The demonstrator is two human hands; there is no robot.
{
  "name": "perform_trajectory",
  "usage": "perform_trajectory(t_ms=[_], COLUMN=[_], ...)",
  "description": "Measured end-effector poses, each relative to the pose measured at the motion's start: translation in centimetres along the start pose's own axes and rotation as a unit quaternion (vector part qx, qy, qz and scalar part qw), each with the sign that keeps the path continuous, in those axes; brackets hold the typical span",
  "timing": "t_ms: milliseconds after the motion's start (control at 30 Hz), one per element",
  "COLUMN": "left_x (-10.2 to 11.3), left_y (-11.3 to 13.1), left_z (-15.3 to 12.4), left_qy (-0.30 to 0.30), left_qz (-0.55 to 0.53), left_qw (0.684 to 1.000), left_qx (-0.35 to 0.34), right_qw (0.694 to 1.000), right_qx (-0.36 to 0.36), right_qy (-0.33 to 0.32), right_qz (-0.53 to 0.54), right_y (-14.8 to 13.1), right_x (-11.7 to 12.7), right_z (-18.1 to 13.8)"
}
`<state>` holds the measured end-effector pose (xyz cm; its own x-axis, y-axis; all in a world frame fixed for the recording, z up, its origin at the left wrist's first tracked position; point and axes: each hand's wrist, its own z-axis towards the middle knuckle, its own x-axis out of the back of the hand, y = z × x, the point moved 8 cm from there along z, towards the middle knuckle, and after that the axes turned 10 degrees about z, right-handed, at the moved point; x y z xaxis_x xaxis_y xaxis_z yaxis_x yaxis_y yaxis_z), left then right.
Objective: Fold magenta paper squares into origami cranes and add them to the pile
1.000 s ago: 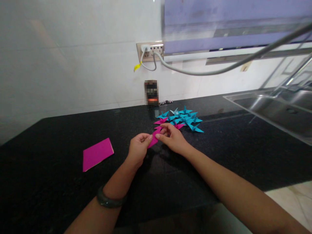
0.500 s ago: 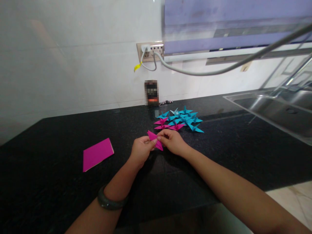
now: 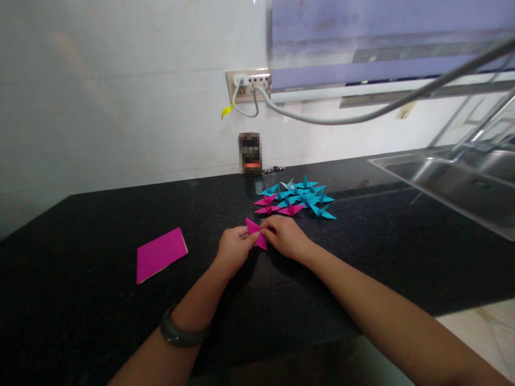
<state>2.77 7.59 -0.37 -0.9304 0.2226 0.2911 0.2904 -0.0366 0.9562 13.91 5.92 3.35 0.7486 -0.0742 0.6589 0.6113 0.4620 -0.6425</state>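
Note:
A small folded magenta paper piece point(image 3: 256, 234) is pinched between both hands over the black countertop point(image 3: 362, 252). My left hand point(image 3: 233, 249), with a dark bangle on its wrist, grips the piece's left side with closed fingers. My right hand point(image 3: 284, 236) pinches its right side. Just beyond the hands lies a cluster of finished paper cranes, several blue point(image 3: 308, 195) and a few magenta point(image 3: 277, 206). A stack of flat magenta paper sheets point(image 3: 160, 254) lies to the left of my left hand.
A steel sink point(image 3: 454, 179) is set into the counter at the right. On the tiled wall are a socket strip point(image 3: 249, 86) with a grey cable point(image 3: 362, 115), and a small blurred box point(image 3: 250, 153) stands below it. The counter's front edge runs near my forearms.
The folded piece has been turned in my fingers, from pointing down-left to pointing down-right. Both hands shifted slightly toward me; in the last half second almost nothing moved.

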Motion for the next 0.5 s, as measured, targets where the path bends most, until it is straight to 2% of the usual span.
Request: perform_trajectory(t_ms=[367, 500], left_x=[0.16, 0.37], left_y=[-0.19, -0.36], left_z=[0.18, 0.37], left_qy=[0.019, 0.028], left_qz=[0.02, -0.014], left_qw=[1.0, 0.999], left_qx=[-0.005, -0.008], right_qw=[0.992, 0.995], right_qx=[-0.069, -0.039], right_qy=[0.024, 0.037], right_qz=[-0.106, -0.08], right_y=[-0.4, -0.92], right_x=[-0.47, -0.69], right_z=[-0.2, -0.3])
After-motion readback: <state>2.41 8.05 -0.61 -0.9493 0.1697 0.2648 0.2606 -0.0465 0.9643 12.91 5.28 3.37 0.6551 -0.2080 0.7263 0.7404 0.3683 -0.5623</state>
